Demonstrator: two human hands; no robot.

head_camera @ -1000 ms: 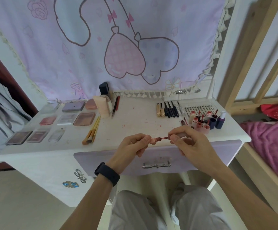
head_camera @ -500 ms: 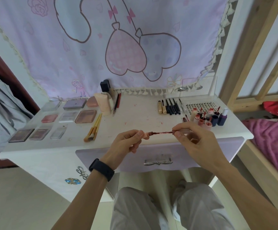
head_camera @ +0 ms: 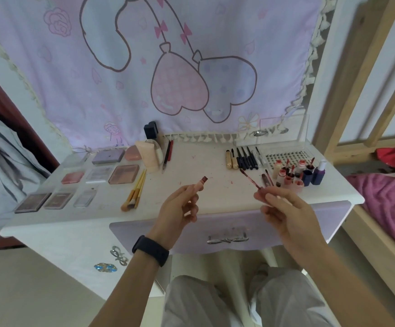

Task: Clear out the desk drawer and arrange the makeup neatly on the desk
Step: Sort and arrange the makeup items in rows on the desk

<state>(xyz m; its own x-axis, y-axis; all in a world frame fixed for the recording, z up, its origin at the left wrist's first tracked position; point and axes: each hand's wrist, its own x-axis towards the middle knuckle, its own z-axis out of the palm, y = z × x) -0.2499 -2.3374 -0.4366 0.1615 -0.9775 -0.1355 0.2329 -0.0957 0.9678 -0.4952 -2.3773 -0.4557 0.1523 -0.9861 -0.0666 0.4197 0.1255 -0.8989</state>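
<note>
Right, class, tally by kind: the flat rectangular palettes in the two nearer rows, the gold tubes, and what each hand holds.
Flat rectangular makeup palettes, two nearer rows: 6
Gold metallic tubes: 2
Pink lip gloss tube, in the left hand: 1
Red-stained applicator wand, in the right hand: 1
Total: 10

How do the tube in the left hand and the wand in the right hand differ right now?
The tube is stubby and pale pink with an open dark red neck; the wand is a thin, dark red stick. The left hand grips the tube tilted up to the right; the right hand pinches the wand tilted up to the left. Both show dark red and are held apart.
</note>
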